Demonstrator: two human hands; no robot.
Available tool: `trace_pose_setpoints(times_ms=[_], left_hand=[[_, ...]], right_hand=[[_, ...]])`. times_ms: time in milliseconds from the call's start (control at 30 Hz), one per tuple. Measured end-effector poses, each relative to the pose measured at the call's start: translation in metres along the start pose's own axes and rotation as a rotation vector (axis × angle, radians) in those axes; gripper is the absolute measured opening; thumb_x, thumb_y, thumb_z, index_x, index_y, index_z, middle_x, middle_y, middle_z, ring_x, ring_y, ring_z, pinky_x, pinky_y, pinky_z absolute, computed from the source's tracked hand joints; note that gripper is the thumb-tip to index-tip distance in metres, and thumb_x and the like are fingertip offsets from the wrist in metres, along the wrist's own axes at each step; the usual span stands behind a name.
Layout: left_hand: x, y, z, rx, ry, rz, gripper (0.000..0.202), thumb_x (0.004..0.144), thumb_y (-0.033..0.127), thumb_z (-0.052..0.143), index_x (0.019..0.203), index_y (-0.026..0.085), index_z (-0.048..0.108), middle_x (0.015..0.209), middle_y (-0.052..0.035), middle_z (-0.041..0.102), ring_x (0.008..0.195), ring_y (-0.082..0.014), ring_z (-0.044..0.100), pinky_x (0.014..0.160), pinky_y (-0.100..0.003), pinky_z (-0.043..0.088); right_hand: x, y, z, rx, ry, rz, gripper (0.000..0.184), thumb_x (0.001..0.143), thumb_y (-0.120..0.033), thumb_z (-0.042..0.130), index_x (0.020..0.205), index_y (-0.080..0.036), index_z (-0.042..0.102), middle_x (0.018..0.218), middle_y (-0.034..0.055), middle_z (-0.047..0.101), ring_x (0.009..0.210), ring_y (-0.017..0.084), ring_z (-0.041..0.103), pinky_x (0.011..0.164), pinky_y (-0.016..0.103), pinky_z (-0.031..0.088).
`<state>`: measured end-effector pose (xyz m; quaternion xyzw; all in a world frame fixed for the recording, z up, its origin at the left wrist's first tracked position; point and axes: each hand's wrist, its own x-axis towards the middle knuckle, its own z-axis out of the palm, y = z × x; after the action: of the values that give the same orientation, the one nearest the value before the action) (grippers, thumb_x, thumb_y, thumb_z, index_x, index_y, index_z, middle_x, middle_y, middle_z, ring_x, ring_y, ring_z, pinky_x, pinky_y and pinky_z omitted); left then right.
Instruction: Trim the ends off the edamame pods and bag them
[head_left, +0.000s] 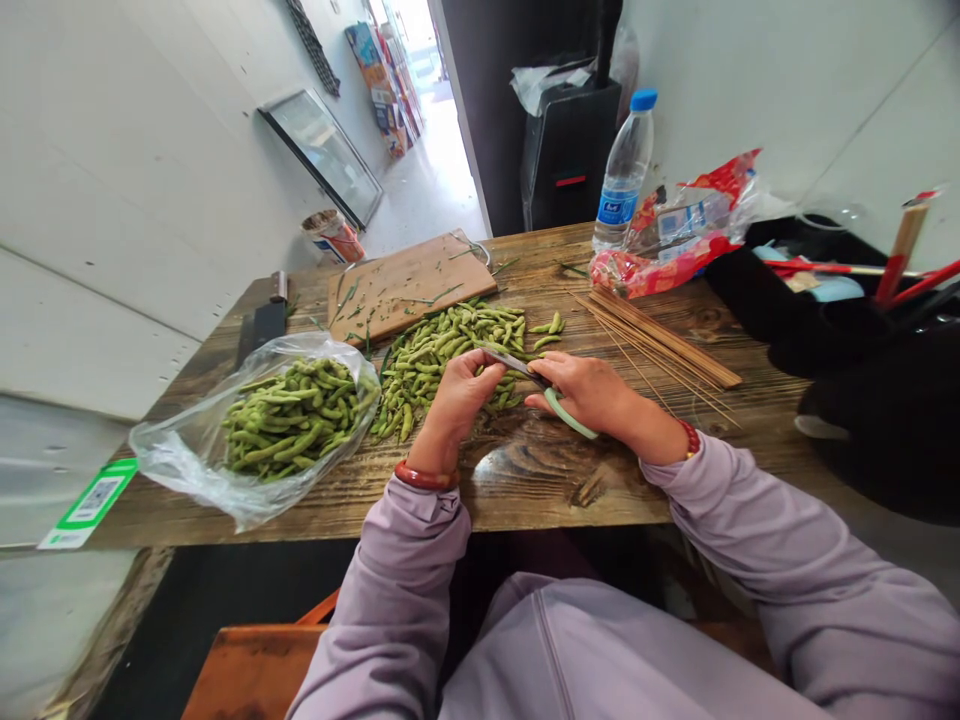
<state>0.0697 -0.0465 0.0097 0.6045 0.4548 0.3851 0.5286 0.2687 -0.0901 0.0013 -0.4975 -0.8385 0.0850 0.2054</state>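
My right hand (581,390) is closed around a pair of scissors with pale green handles (571,415); their blades point left. The blade tips reach my left hand (466,385), whose thumb and fingers are pinched together. What the left fingers hold, if anything, is hidden behind them. Just beyond both hands lies a loose pile of green soybean pods (424,365) on the wooden table (517,490). A clear plastic bag (180,460) to the left stands open, with many more pods heaped in it.
Behind the pile are a wooden cutting board (420,280) with green scraps and a cleaver (266,325). Wooden skewers (660,340) lie to the right. Further back stand a water bottle (626,175) and red plastic packaging (675,260). A black bag (885,390) occupies the right end.
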Motion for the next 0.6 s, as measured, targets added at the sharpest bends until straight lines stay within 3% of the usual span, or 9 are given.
trace_pose_setpoints(times_ms=[233,367,600], left_hand=[[0.000,0.004,0.003,-0.222,-0.015,-0.059,0.018,0.072,0.028,0.071,0.079,0.016,0.059,0.056,0.0074,0.045,0.043,-0.0035,0.032,0.042,-0.019,0.021],[0.000,0.007,0.003,-0.310,0.015,-0.074,0.022,0.071,0.025,0.073,0.083,0.017,0.057,0.064,0.0030,0.060,0.045,-0.0040,0.041,0.042,-0.017,0.022],[0.000,0.004,0.001,-0.437,-0.007,-0.029,0.029,0.073,0.029,0.078,0.085,0.016,0.056,0.075,-0.0017,0.069,0.048,-0.0035,0.045,0.043,-0.017,0.023]], right_hand=[[0.003,0.009,0.007,0.129,0.131,0.052,0.034,0.092,-0.039,0.068,0.116,-0.016,0.065,0.112,0.0139,0.071,0.102,0.028,0.068,0.084,0.038,0.054],[0.003,0.011,0.010,0.161,0.233,0.092,0.038,0.089,-0.039,0.072,0.119,-0.017,0.064,0.112,0.0136,0.070,0.102,0.029,0.068,0.083,0.039,0.054],[0.000,0.006,0.011,0.141,0.181,0.060,0.047,0.084,-0.039,0.077,0.124,-0.017,0.062,0.110,0.0104,0.067,0.082,0.023,0.066,0.070,0.034,0.051]])
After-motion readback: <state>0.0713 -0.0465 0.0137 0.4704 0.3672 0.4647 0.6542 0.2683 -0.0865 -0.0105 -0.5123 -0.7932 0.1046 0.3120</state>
